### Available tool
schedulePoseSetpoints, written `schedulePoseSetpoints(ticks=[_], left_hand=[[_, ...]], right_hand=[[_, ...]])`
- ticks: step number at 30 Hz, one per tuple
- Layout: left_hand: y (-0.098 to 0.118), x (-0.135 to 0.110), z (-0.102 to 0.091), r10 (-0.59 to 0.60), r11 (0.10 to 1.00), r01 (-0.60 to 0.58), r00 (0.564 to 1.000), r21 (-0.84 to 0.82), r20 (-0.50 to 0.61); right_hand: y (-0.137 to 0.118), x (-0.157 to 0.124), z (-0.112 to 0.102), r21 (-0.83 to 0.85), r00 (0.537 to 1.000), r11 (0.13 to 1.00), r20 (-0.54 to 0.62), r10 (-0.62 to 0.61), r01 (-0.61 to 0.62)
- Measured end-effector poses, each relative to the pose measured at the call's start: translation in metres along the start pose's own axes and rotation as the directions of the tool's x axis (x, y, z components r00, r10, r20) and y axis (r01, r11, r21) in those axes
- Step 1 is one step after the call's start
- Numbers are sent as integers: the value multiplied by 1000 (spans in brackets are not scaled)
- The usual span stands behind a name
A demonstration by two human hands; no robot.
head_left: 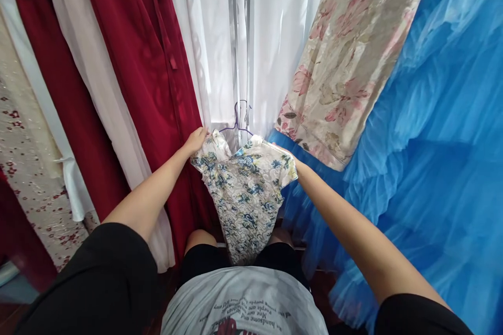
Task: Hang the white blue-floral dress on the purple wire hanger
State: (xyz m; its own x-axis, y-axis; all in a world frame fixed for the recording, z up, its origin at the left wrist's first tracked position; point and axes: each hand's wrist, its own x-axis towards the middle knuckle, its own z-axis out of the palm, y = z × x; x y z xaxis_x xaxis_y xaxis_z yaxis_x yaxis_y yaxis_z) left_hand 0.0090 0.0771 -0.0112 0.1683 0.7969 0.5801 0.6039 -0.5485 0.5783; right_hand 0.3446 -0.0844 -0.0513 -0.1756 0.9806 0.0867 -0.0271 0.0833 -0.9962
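- The floral garment (245, 199), textured pale cloth with raised-looking swirls and blue-green flowers, lies just off centre toward six o'clock; it has short sleeves and a dipping neckline.
- A thin purple hanger (236, 127) sits at its neck.
- Around it: smooth white drapes (275, 36) at twelve, a shiny beige panel with pink flowers (346, 68) at one, ruffled blue tulle (444, 178) at three to four, plain deep-red cloth (129, 47) at ten.
- The left arm reaches from eight o'clock, nearly straight; the left hand (196, 140) pinches the garment's shoulder edge.
- The right arm stretches in from four; the right hand (291, 154) is mostly hidden behind the other sleeve, so I cannot tell how its fingers close.
- The garment's long axis runs twelve to six, neckline toward twelve, narrower lower part toward six, between the knees.
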Motion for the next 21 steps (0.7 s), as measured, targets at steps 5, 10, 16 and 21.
schedulePoseSetpoints(ticks=[5, 10, 16, 21], left_hand=[[-9, -51, -26, 224, 974, -223, 974, 48, -29], [8, -64, -35, 351, 933, -343, 934, 111, -61], [27, -64, -26, 329, 943, -329, 944, 45, 3], [18, -55, -12, 192, 968, -180, 980, 174, -55]], right_hand=[[-13, -35, -30, 50, 986, 998, 163, 33, -41], [-57, -26, -34, -89, 999, 996, 44, -27, 31], [-94, -5, -9, -73, 954, 982, -234, -187, 174], [-105, -8, 14, -133, 921, 950, -240, -308, 283]])
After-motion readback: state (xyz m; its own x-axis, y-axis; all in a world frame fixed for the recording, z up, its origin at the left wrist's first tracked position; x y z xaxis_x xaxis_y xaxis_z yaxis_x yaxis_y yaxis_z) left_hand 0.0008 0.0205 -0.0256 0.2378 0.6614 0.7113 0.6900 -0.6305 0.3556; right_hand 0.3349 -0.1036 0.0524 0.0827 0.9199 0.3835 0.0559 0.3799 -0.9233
